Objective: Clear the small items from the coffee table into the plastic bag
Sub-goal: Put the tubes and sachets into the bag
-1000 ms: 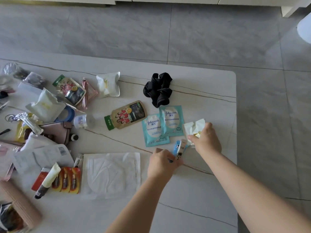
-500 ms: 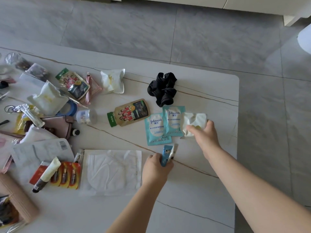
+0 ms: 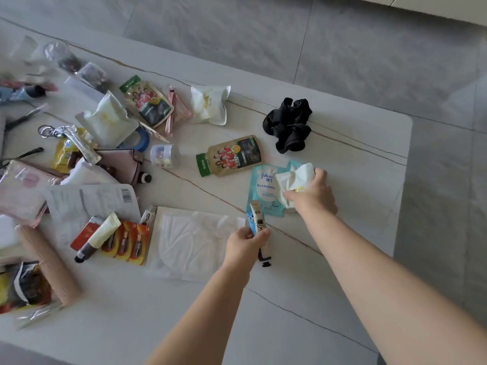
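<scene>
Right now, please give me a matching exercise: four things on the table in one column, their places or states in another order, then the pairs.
1. black fabric scrunchie
2. white crumpled packet
3. small blue and white tube
4. clear round jar

a. held in left hand
b. lying on its side
c. gripped by right hand
d. nearest the far table edge

Pairs: 1-d, 2-c, 3-a, 4-b

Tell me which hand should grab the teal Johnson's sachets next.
Right. The right hand, gripping the white packet, rests over the teal sachets; the left hand holds small tubes nearer the body.
</scene>
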The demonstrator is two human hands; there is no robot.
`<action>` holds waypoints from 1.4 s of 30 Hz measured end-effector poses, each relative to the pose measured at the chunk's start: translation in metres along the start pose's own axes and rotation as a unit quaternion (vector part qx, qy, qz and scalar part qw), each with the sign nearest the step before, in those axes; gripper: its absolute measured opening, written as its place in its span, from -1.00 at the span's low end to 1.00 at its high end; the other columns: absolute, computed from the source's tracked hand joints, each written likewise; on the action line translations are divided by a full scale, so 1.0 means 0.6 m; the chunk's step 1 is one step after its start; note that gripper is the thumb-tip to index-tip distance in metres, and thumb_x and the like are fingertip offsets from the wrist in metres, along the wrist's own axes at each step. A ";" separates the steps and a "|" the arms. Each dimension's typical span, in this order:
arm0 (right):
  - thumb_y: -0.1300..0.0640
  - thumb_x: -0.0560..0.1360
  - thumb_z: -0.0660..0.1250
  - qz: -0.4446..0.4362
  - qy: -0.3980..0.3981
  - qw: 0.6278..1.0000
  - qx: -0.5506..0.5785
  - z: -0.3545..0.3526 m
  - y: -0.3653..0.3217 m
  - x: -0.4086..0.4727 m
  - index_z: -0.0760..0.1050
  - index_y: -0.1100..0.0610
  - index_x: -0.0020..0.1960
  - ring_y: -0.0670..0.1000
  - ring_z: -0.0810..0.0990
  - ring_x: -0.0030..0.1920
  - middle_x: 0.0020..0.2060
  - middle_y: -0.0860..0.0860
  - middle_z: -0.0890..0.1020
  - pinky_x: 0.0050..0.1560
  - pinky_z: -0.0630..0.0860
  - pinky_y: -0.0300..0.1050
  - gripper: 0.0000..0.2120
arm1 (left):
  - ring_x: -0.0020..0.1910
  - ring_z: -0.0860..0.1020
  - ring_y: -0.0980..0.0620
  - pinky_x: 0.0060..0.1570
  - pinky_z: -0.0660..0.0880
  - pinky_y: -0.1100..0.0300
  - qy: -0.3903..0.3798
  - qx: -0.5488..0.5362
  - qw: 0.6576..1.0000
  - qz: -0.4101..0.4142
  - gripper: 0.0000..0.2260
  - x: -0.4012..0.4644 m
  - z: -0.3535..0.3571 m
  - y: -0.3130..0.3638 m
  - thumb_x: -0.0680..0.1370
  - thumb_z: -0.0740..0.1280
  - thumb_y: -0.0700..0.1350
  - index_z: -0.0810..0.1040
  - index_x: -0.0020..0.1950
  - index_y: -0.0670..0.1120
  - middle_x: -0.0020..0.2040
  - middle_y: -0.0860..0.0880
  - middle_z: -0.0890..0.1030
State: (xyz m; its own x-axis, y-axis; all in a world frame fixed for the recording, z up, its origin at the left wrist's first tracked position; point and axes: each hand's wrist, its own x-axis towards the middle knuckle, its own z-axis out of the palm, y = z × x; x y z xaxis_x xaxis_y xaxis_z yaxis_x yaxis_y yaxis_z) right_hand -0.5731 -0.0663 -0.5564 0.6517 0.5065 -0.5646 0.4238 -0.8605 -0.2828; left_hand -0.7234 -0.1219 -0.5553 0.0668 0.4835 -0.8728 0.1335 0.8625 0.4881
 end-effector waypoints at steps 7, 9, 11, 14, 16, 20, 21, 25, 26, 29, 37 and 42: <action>0.21 0.34 0.50 0.016 -0.042 0.985 0.167 -0.040 0.044 -0.068 0.29 0.16 0.27 0.18 0.54 0.12 0.21 0.15 0.52 0.09 0.52 0.03 -0.40 | -0.21 0.61 -0.11 0.03 0.55 -0.10 0.006 -0.053 0.998 -0.015 -0.95 -0.069 -0.029 0.013 0.55 0.33 -0.12 0.47 -0.05 -0.02 -0.21 -0.09 0.60; 0.28 0.35 0.48 0.027 -0.076 0.966 0.247 -0.060 0.045 -0.100 0.36 0.15 0.09 0.14 0.56 -0.03 0.06 0.11 0.56 -0.15 0.52 -0.08 -0.59 | -0.25 0.58 -0.05 -0.10 0.57 -0.01 0.019 -0.068 0.997 -0.015 -0.89 -0.102 -0.045 0.023 0.56 0.32 -0.14 0.49 0.06 -0.09 -0.17 -0.11 0.58; 0.34 0.36 0.44 0.025 -0.122 0.944 0.306 -0.081 0.042 -0.134 0.38 0.11 0.03 0.12 0.56 -0.08 -0.01 0.09 0.57 -0.21 0.51 -0.13 -0.66 | -0.26 0.54 0.00 -0.31 0.53 0.17 0.031 -0.083 0.996 -0.017 -0.81 -0.139 -0.061 0.035 0.56 0.31 -0.14 0.47 0.16 -0.14 -0.10 -0.13 0.58; 0.33 0.37 0.40 0.017 -0.180 0.928 0.326 -0.111 0.029 -0.196 0.44 0.06 -0.03 0.13 0.59 -0.05 -0.05 0.07 0.60 -0.03 0.54 -0.01 -0.72 | -0.26 0.55 -0.02 -0.22 0.52 0.13 0.044 -0.106 0.993 -0.020 -0.79 -0.210 -0.087 0.054 0.56 0.32 -0.13 0.47 0.17 -0.15 -0.12 -0.12 0.60; 0.30 0.39 0.36 0.017 -0.222 0.918 0.327 -0.130 0.017 -0.247 0.45 0.06 -0.01 0.12 0.58 -0.07 -0.06 0.07 0.60 -0.10 0.52 -0.04 -0.76 | -0.22 0.59 -0.07 -0.03 0.53 0.03 0.046 -0.133 0.990 -0.015 -0.80 -0.264 -0.103 0.064 0.56 0.33 -0.17 0.46 0.15 -0.17 -0.14 -0.13 0.59; 0.28 0.45 0.26 0.011 -0.304 0.893 0.333 -0.165 -0.002 -0.358 0.45 0.06 0.05 0.12 0.57 -0.10 -0.04 0.14 0.59 -0.16 0.55 -0.01 -0.78 | -0.17 0.64 -0.07 0.02 0.59 -0.03 0.063 -0.176 0.982 -0.008 -0.75 -0.382 -0.142 0.077 0.52 0.36 -0.22 0.40 0.16 -0.13 -0.03 -0.18 0.60; 0.29 0.46 0.24 0.004 -0.323 0.886 0.331 -0.176 -0.007 -0.387 0.45 0.07 0.03 0.11 0.57 -0.13 -0.07 0.14 0.59 -0.11 0.56 0.04 -0.80 | -0.18 0.64 -0.06 -0.02 0.60 -0.02 0.071 -0.180 0.981 -0.002 -0.72 -0.408 -0.153 0.075 0.51 0.37 -0.23 0.41 0.18 -0.15 -0.03 -0.19 0.60; 0.36 0.49 0.24 -0.062 -0.384 0.874 0.293 -0.212 -0.029 -0.502 0.43 0.09 0.15 0.06 0.56 -0.12 -0.09 0.09 0.59 -0.06 0.55 0.06 -0.71 | -0.22 0.63 -0.04 -0.14 0.61 0.04 0.114 -0.200 0.973 0.013 -0.68 -0.512 -0.209 0.048 0.49 0.40 -0.21 0.43 0.21 -0.18 -0.06 -0.17 0.60; 0.37 0.49 0.26 -0.078 -0.392 0.872 0.282 -0.220 -0.035 -0.529 0.41 0.10 0.19 0.05 0.56 -0.13 -0.09 0.07 0.59 -0.14 0.55 -0.01 -0.67 | -0.24 0.63 -0.03 -0.17 0.61 0.05 0.127 -0.209 0.970 0.016 -0.69 -0.537 -0.224 0.038 0.49 0.41 -0.21 0.44 0.19 -0.18 -0.08 -0.16 0.60; 0.41 0.46 0.30 -0.103 -0.423 0.859 0.268 -0.230 -0.053 -0.602 0.34 0.13 0.33 0.07 0.58 -0.13 -0.07 0.08 0.59 -0.24 0.54 -0.07 -0.52 | -0.36 0.56 -0.02 -0.35 0.55 0.14 0.163 -0.252 0.953 0.039 -0.80 -0.614 -0.269 0.008 0.52 0.38 -0.22 0.46 0.09 -0.22 -0.21 -0.13 0.56; 0.45 0.46 0.28 -0.189 -0.514 0.819 0.170 -0.184 -0.108 -0.828 0.32 0.19 0.38 0.13 0.57 -0.07 0.07 0.17 0.58 -0.10 0.54 0.01 -0.47 | -0.42 0.52 0.02 -0.21 0.45 0.13 0.269 -0.366 0.887 0.090 -0.79 -0.817 -0.412 -0.103 0.44 0.43 -0.17 0.51 0.02 -0.21 -0.26 -0.12 0.54; 0.46 0.47 0.20 -0.235 -0.582 0.771 0.107 -0.124 -0.134 -0.988 0.36 0.17 0.31 0.10 0.57 -0.12 0.08 0.19 0.58 -0.20 0.54 -0.08 -0.55 | -0.57 0.45 0.10 -0.45 0.42 0.30 0.300 -0.458 0.828 0.123 -0.88 -0.905 -0.503 -0.187 0.46 0.36 -0.30 0.43 -0.17 -0.15 -0.35 -0.08 0.44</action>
State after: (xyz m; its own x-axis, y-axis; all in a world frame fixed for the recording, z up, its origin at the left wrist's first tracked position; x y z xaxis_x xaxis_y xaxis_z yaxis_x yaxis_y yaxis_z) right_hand -0.9468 -0.2934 -0.1415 -0.6011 0.4797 -0.6392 0.2469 -0.6493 -0.7194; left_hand -1.0732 -0.4360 -0.1340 -0.5592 0.4118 -0.7195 -0.6354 0.3445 0.6911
